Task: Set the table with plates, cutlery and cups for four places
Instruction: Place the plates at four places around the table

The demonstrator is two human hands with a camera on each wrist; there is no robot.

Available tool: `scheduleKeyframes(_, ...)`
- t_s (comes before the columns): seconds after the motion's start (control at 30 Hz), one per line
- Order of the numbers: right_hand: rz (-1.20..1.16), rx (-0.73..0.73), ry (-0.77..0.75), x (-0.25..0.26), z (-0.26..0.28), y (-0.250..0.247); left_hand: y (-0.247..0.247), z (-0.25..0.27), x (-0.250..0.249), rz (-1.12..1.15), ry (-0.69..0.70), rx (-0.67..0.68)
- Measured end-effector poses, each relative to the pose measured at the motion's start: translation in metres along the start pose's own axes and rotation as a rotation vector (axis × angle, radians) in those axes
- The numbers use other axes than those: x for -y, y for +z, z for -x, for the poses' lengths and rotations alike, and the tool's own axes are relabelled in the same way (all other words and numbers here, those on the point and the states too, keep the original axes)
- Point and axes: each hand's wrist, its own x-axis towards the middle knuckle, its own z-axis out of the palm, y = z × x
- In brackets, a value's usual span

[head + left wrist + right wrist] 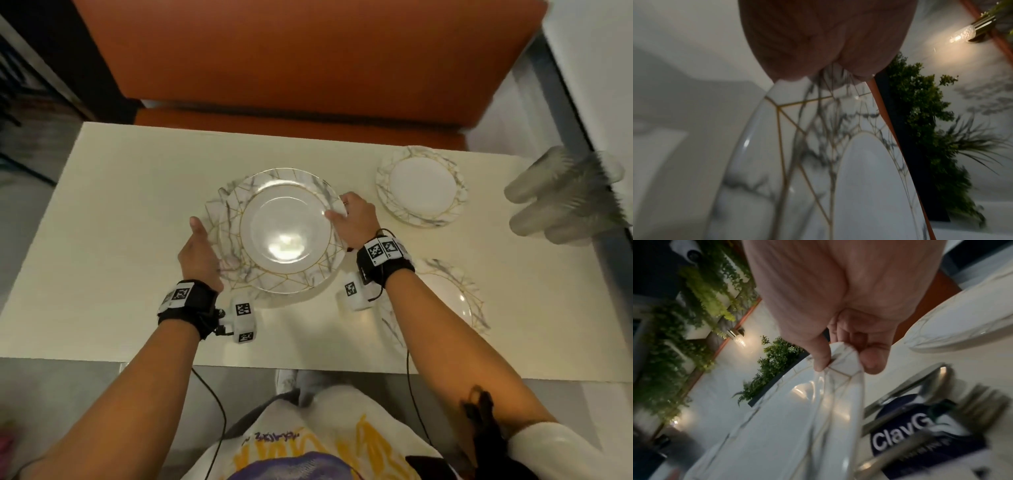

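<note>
A big plate point(284, 233) with grey marks and gold lines is held over the middle of the table point(113, 178). It looks like more than one plate, stacked, with the top one lifted a little. Its right rim is pinched by the right hand point(356, 219), thumb on top and fingers curled under. Its left rim is touched by the left hand point(198, 253); whether those fingers are curled under it cannot be told, since they are hidden.

A small plate point(421, 186) is seen at the far right, and another plate point(452, 291) lies under the right arm. A pile of clear cups point(565, 195) lies at the right edge.

The plate step is judged to be in hand. Next, one plate should be lifted off and set down flat at a place, with care that it is not dropped.
</note>
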Motion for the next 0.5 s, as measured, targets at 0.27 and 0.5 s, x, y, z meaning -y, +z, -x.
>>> scheduleKeyframes(0.27, -0.191, -0.106, 0.11, 0.028, -0.107, -0.002, -0.026, -0.039, -0.021, 0.148, 0.041, -0.282)
scheduleKeyframes(0.5, -0.221, -0.087, 0.314, 0.023, -0.167, 0.026, -0.048, -0.057, -0.008, 0.185, 0.044, -0.382)
